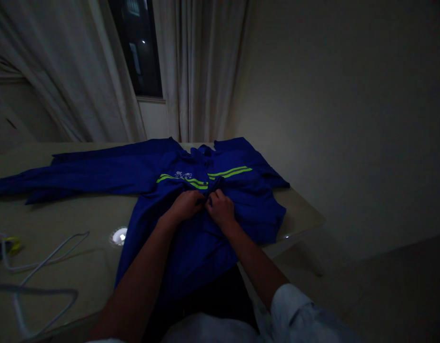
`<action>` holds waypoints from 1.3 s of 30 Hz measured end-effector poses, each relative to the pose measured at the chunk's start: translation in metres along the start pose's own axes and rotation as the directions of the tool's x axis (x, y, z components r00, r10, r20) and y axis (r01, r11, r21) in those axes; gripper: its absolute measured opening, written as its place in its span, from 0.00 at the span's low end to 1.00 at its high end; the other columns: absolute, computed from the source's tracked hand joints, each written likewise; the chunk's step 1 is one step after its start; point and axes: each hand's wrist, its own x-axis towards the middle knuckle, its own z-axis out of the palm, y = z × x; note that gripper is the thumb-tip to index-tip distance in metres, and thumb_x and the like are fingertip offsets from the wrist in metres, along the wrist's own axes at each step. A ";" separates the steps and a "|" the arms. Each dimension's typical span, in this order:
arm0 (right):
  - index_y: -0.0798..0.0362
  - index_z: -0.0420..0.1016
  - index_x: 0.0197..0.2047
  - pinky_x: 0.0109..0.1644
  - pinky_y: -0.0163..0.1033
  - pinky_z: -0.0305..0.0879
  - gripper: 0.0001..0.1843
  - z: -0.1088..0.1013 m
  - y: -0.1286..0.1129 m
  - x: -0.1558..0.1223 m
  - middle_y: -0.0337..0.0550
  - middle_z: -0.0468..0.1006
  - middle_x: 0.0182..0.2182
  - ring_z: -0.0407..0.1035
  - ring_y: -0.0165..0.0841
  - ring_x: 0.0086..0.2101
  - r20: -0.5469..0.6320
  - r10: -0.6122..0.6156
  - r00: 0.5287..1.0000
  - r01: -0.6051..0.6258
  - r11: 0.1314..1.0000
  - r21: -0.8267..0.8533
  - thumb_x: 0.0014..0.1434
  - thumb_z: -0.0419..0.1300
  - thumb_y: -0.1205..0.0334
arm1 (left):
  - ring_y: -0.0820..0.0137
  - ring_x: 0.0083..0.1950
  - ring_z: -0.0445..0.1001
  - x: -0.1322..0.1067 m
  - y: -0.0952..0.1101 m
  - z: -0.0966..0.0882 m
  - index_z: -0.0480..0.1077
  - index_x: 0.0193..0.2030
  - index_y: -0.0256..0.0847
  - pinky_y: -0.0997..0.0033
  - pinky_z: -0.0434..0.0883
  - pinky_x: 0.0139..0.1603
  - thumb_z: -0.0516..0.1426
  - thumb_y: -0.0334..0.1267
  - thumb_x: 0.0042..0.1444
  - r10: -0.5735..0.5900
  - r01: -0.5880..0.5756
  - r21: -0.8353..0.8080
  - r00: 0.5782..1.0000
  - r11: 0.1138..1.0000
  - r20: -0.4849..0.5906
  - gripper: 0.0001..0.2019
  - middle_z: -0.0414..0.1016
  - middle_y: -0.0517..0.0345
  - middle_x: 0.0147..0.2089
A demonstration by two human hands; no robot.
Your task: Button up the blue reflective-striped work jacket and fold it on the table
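Two hands pinch a blue work jacket (250,202) at mid-front — right hand (220,209) just beside left hand (186,206), the nearer to a sleeve (80,174) stretched leftward across the table (63,228).

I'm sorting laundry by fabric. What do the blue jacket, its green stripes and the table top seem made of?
The blue jacket looks like matte woven synthetic cloth, judging by its soft creases. The green stripes look like a flat applied band, perhaps reflective tape; the dim light leaves that open. The table top looks like glass or polished stone, since it shows a bright mirrored light spot.
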 end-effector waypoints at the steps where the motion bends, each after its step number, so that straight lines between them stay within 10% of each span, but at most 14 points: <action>1: 0.50 0.76 0.45 0.42 0.38 0.62 0.06 0.000 0.000 -0.001 0.46 0.77 0.45 0.74 0.36 0.41 -0.021 -0.009 1.000 0.009 1.000 -0.016 0.68 0.59 0.59 | 0.59 0.46 0.82 0.000 -0.002 0.000 0.81 0.46 0.43 0.67 0.72 0.44 0.59 0.37 0.61 0.003 -0.003 -0.024 1.000 1.000 -0.011 0.10 0.84 0.49 0.46; 39: 0.55 0.76 0.46 0.49 0.44 0.59 0.07 0.000 0.001 0.004 0.51 0.76 0.46 0.71 0.40 0.45 0.087 -0.144 0.986 0.151 0.985 -0.080 0.66 0.59 0.63 | 0.59 0.50 0.78 -0.004 0.005 0.004 0.76 0.46 0.42 0.64 0.71 0.48 0.52 0.26 0.61 -0.008 0.007 0.032 1.000 0.999 0.021 0.14 0.77 0.48 0.49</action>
